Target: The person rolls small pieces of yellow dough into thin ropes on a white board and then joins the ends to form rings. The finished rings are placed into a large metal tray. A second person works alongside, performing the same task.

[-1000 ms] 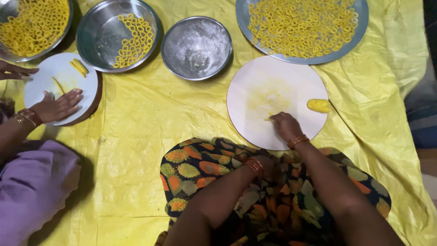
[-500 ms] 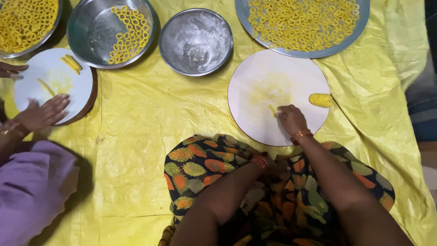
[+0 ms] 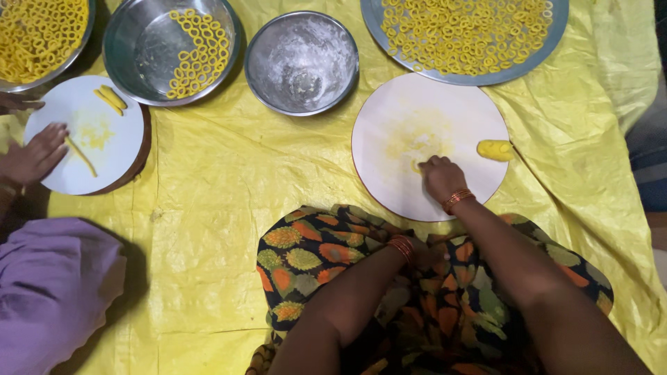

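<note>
My right hand (image 3: 442, 178) rests on a white round board (image 3: 389, 118), fingers curled, the fingertips pinching and pressing a small bit of yellow dough (image 3: 417, 167). A larger lump of yellow dough (image 3: 495, 149) lies at the board's right edge, apart from the hand. My left hand (image 3: 419, 251) is tucked in my lap on the patterned cloth (image 3: 306, 257). Only its bangled wrist shows clearly and its fingers are hidden.
A big steel tray (image 3: 549, 42) of yellow dough rings sits beyond the board. Left of it are a floured steel bowl (image 3: 301, 61) and a bowl holding some rings (image 3: 170, 48). At far left another person's hand (image 3: 31, 156) touches a second white board (image 3: 97, 153) with dough strips.
My right hand has slid slightly forward on the board over the small dough bit. The other person's hand left their board, then came back to its edge.
</note>
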